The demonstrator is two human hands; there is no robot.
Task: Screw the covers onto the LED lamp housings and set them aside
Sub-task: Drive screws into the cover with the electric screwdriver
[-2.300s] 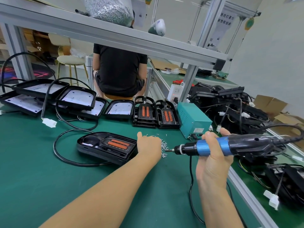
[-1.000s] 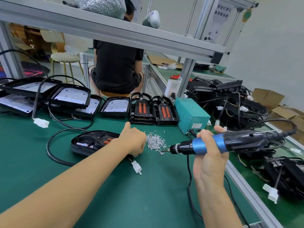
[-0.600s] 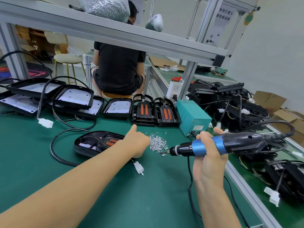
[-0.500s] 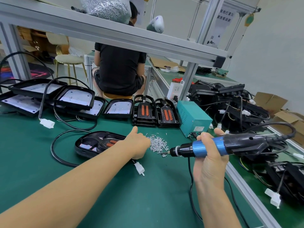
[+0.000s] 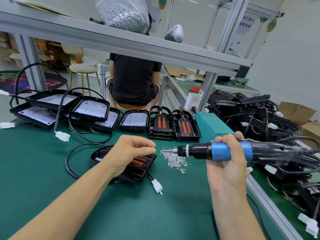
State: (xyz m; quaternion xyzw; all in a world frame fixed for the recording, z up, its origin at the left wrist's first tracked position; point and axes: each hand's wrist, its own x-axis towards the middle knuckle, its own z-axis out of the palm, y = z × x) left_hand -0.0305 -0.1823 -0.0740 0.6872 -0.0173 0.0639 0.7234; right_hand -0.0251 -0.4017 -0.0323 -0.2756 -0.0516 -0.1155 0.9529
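Screwdriver (image 5: 225,151) level in the right hand (image 5: 226,168), fingers wrapped round its blue grip, bit aimed left at the left hand (image 5: 129,153), which pinches one tiny screw (image 5: 153,147) at its fingertips. Lamp housing (image 5: 136,166) lies on the green bench (image 5: 52,170) under that wrist, loose screws (image 5: 174,161) just right of it.

- The worktop (image 5: 43,170) is covered in a matt green mat that looks smooth.
- The electric screwdriver (image 5: 220,151) has a glossy blue metallic sleeve, a black plastic body and a bare metal bit.
- The loose screws (image 5: 174,161) are bright, shiny metal.
- The lamp housing (image 5: 138,168) is black, semi-gloss plastic with orange inserts.
- The cable (image 5: 69,163) looks like smooth black rubber; its connector (image 5: 156,185) is white plastic.
- The shelf frame (image 5: 121,44) is brushed grey aluminium.
- The bag of screws (image 5: 123,13) is clear, crinkled plastic.
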